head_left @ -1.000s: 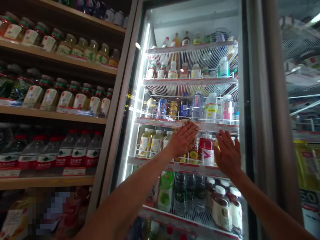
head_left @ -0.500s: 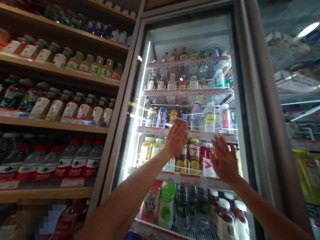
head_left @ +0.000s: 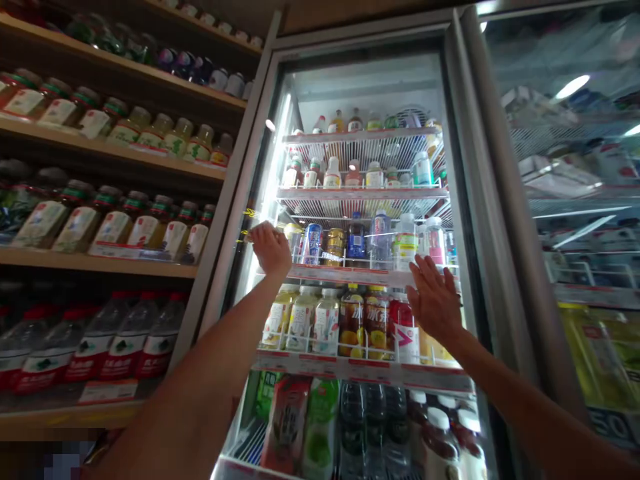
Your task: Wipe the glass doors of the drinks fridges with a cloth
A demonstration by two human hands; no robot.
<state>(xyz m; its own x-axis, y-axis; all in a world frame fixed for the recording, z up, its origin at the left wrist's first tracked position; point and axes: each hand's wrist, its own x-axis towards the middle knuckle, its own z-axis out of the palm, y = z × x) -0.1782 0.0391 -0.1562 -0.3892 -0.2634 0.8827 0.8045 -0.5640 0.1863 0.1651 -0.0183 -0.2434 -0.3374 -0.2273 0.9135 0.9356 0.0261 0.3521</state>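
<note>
My left hand (head_left: 271, 247) is at the left side of a glass fridge door (head_left: 360, 83), near the bright light strip. Its fingers are curled against the glass, over a small pale cloth-like piece that is mostly hidden. My right hand (head_left: 437, 300) is held up at the right half of the same door, fingers stretched out, nothing in it; it seems to touch the glass. Behind the door, drinks stand on wire shelves, among them a blue can (head_left: 313, 243), a gold can (head_left: 333, 245) and a red bottle with a V on its label (head_left: 404, 330).
Wooden shelves (head_left: 110, 257) with rows of juice bottles and red-capped water bottles (head_left: 127, 343) stand to the left. A metal frame (head_left: 493, 193) divides this door from another glass door at the right, which holds yellow bottles (head_left: 595, 353).
My left hand has swept left across the glass, from the middle of the door to its left side. My right hand stays at about the same spot on the door. The view has shifted slightly.
</note>
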